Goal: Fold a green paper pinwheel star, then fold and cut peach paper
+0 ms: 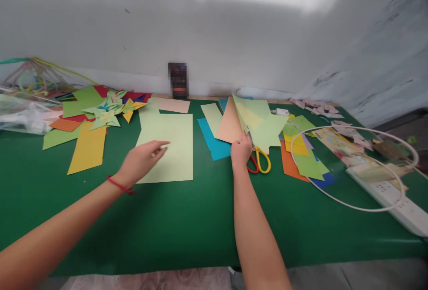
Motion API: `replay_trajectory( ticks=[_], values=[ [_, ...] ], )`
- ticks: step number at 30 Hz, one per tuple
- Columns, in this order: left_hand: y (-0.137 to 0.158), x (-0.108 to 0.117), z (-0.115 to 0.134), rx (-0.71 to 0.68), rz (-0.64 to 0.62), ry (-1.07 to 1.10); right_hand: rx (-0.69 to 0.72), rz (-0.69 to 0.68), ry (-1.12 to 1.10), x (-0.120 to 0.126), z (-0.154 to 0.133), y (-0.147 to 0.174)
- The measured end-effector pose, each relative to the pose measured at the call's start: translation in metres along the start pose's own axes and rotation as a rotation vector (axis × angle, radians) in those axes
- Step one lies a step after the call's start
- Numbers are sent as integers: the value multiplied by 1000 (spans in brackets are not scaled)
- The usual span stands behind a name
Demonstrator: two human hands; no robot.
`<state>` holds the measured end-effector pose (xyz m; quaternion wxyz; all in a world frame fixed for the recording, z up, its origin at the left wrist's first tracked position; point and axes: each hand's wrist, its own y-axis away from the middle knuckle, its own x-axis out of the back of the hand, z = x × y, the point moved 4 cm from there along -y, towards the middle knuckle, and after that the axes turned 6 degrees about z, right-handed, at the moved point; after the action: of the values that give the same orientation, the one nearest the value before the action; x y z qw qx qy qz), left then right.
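Pale green sheet (264, 123), right of centre in frame, stood partly lifted. Your right hand (241, 151) seemed pinched on its lower corner, just beside peach paper (229, 125). Step looked like picking up sheet; next move called for clearing scissors (268, 163) without creasing. Your left hand (142, 158), loosely curled, gripping nothing, hung over wide sheet (177, 165) left of centre; contact unclear. Right fingertips partly hidden, scissor blades mostly covered; dark object (178, 78), upper centre, pixelated; plastic bag (26, 112) cut off at left edge.
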<state>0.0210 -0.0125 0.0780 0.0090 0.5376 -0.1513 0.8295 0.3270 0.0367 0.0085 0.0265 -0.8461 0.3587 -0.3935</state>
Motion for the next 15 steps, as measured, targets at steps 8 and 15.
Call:
replay_trajectory(
  ticks=[8, 15],
  values=[
    [-106, -120, 104, -2, -156, 289, 36, 58, 70, 2, -4, 1],
    [-168, -154, 133, 177, -98, 232, 28, 74, 97, 0, -1, -3]
  ],
)
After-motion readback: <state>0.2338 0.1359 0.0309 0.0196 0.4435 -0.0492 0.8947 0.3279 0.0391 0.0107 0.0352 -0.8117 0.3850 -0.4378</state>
